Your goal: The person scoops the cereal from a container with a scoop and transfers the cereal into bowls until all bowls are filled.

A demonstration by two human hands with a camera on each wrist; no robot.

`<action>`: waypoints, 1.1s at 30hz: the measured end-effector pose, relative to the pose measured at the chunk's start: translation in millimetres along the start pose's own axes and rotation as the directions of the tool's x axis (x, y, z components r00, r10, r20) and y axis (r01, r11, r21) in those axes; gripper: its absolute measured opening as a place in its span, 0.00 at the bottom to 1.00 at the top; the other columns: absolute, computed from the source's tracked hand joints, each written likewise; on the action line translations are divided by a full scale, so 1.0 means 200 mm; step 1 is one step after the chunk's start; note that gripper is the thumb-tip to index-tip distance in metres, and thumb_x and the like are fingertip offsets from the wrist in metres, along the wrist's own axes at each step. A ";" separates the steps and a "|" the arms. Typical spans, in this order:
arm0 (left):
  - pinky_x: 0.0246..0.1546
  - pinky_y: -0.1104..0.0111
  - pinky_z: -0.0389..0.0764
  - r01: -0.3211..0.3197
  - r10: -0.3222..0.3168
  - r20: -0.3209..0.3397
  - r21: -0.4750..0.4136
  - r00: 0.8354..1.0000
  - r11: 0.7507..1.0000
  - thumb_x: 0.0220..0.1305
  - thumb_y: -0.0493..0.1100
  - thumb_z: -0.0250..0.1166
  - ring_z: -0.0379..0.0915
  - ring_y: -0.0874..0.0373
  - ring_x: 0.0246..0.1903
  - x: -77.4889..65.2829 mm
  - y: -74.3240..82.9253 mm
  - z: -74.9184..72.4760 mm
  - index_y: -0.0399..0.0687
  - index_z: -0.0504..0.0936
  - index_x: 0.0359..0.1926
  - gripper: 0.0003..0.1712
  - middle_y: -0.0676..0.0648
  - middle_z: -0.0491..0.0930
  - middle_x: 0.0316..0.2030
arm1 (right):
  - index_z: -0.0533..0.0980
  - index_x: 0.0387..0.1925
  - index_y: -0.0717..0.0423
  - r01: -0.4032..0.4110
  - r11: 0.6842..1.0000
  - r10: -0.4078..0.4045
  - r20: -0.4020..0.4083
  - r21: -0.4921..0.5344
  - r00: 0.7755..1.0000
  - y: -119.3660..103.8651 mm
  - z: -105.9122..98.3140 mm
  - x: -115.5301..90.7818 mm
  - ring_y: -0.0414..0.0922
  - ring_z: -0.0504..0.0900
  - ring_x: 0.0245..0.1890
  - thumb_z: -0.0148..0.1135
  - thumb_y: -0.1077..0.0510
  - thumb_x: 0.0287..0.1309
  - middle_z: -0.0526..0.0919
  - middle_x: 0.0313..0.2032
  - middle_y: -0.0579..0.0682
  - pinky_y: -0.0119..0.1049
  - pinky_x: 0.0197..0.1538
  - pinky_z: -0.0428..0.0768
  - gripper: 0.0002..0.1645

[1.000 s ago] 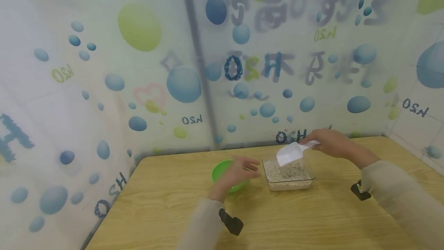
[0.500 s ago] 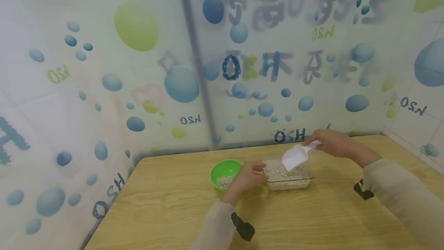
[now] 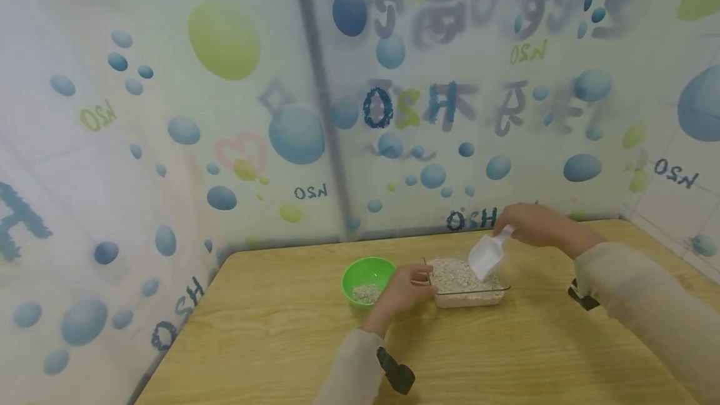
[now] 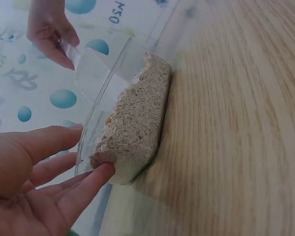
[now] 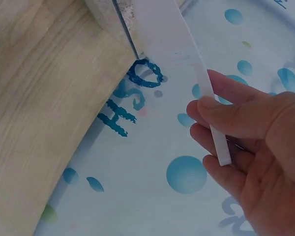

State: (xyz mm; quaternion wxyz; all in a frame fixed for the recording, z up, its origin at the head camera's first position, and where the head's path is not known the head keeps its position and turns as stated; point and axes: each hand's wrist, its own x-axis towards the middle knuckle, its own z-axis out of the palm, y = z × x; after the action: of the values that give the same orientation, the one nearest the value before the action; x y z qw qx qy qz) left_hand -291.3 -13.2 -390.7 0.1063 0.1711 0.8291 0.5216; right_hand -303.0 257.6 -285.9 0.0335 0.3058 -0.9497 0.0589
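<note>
A clear rectangular container point(image 3: 471, 300) filled with pale oat-like flakes point(image 3: 452, 275) stands on the table. My left hand point(image 3: 407, 286) grips its left end; in the left wrist view the thumb is at the rim and the fingertips point(image 4: 105, 169) lie against the wall. My right hand point(image 3: 531, 225) pinches the handle of a white plastic scoop point(image 3: 486, 257) between thumb and fingers. The scoop tilts down to the left, its front edge right at the flakes. Left of the container sits a green bowl point(image 3: 353, 272) with a small heap of flakes point(image 3: 365, 294).
The wooden table point(image 3: 270, 330) ends at the back against a pale curtain point(image 3: 416, 199) printed with blue and green bubbles. The green bowl is close beside the left forearm. Dark devices point(image 3: 395, 372) are strapped at both wrists.
My left hand has moved right from over the bowl to the container's end, uncovering the flakes in the bowl. The scoop has shifted right, tipped steeper and lowered to the flakes.
</note>
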 end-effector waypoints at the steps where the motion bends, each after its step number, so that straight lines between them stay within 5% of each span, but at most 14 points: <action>1: 0.44 0.60 0.76 -0.002 0.002 0.000 -0.002 1.000 1.000 0.57 0.40 0.65 0.73 0.48 0.48 0.00 0.00 0.00 0.42 0.75 0.55 0.24 0.40 0.76 0.48 | 0.81 0.36 0.57 0.005 1.000 -0.005 0.004 0.001 1.000 0.00 0.01 0.00 0.55 0.78 0.38 0.63 0.74 0.46 0.81 0.35 0.51 0.48 0.40 0.78 0.15; 11: 0.44 0.62 0.76 -0.010 0.010 0.010 -0.021 1.000 1.000 0.57 0.40 0.66 0.74 0.47 0.47 0.00 0.00 0.01 0.40 0.74 0.56 0.25 0.40 0.76 0.48 | 0.81 0.36 0.60 0.092 0.993 -0.090 -0.036 0.071 0.995 0.01 0.14 0.00 0.54 0.78 0.38 0.63 0.74 0.46 0.81 0.35 0.51 0.48 0.41 0.77 0.14; 22: 0.43 0.62 0.77 -0.025 0.025 0.001 0.005 1.000 1.000 0.56 0.39 0.66 0.74 0.47 0.46 0.00 0.01 -0.01 0.40 0.75 0.55 0.24 0.40 0.77 0.47 | 0.79 0.43 0.61 0.026 0.985 -0.021 -0.031 0.173 0.999 0.06 0.24 -0.01 0.57 0.77 0.45 0.59 0.71 0.53 0.81 0.42 0.54 0.51 0.45 0.75 0.14; 33: 0.42 0.62 0.77 -0.004 0.004 -0.016 0.021 1.000 1.000 0.55 0.39 0.67 0.74 0.49 0.47 0.01 0.01 -0.01 0.41 0.76 0.53 0.23 0.41 0.78 0.45 | 0.80 0.42 0.61 0.050 0.973 -0.030 -0.092 0.226 0.995 0.04 0.30 -0.01 0.57 0.77 0.45 0.58 0.72 0.53 0.82 0.41 0.54 0.52 0.46 0.74 0.14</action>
State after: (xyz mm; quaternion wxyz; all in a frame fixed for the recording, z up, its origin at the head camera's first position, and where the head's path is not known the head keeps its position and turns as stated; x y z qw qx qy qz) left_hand -292.7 -13.5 -388.8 0.0966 0.1697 0.8351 0.5143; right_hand -307.5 257.5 -345.5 0.0411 0.3239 -0.9279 0.1800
